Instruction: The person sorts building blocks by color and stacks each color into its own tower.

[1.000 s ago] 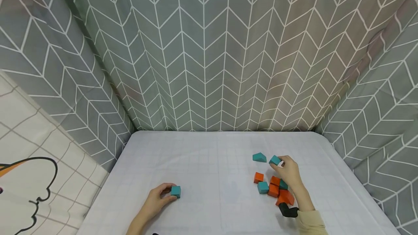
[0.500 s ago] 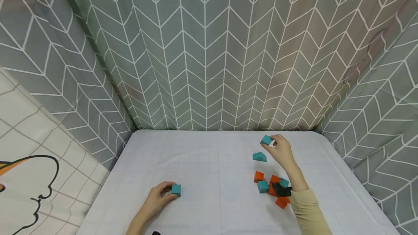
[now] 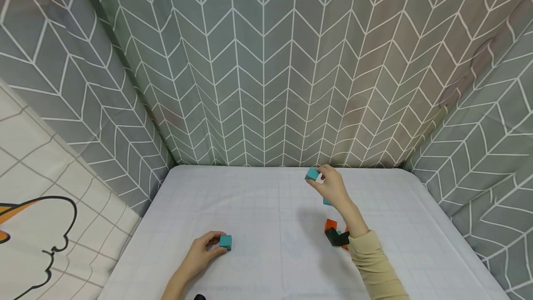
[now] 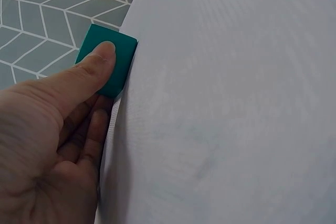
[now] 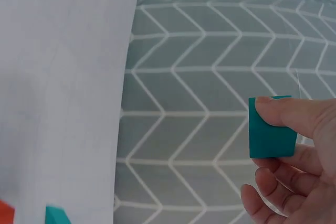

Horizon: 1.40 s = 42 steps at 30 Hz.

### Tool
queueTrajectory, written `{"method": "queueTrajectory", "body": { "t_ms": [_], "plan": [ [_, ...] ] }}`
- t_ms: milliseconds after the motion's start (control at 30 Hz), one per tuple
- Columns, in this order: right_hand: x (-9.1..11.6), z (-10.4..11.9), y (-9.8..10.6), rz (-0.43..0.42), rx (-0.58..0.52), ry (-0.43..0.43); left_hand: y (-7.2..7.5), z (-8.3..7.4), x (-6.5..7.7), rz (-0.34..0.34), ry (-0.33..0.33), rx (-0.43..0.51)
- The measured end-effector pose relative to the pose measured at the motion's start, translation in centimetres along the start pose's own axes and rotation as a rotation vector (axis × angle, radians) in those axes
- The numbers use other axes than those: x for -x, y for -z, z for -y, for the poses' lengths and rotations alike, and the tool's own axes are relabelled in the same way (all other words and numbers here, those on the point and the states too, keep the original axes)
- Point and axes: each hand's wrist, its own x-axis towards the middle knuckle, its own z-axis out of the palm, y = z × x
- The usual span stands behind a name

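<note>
On the left part of the table, my left hand (image 3: 200, 254) pinches a teal cube (image 3: 226, 242) between thumb and fingers; the left wrist view shows the thumb flat on a face of this cube (image 4: 122, 59), low at the tablecloth. Toward the far edge, my right hand (image 3: 334, 186) holds a second teal block (image 3: 312, 173) raised above the table, its shadow falling nearer to me. Thumb and fingers pinch that block (image 5: 270, 135) in the right wrist view. Beneath the right hand a teal wedge (image 3: 327, 201) is mostly hidden.
Under the right forearm lies a group of orange and teal blocks, largely covered; an orange cube (image 3: 331, 224) shows. A black strap piece (image 3: 336, 237) hangs at the right wrist. White cloth covers the table (image 3: 258, 272), and patterned curtains (image 3: 266, 68) stand behind and at the sides.
My right hand has lifted its teal block from beside the loose blocks, carrying it toward the far edge and then left. The left hand keeps its cube in nearly the same place.
</note>
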Motion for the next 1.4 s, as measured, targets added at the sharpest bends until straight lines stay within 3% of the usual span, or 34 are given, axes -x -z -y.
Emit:
{"method": "queueTrajectory", "body": {
  "t_ms": [433, 1200, 1400],
  "plan": [
    [0.9, 3.5, -4.2, 0.124, -0.081, 0.05, 0.1, 0.2, 0.1, 0.016, 0.011, 0.008],
    [5.8, 6.4, -10.8, 0.36, -0.106, 0.128, 0.0, 0.4, -0.1, 0.014, 0.042, 0.008],
    [7.0, 7.0, -12.2, 0.378, -0.141, 0.172, -0.1, 0.4, -0.1, 0.01, 0.038, 0.009]
  ]
}}
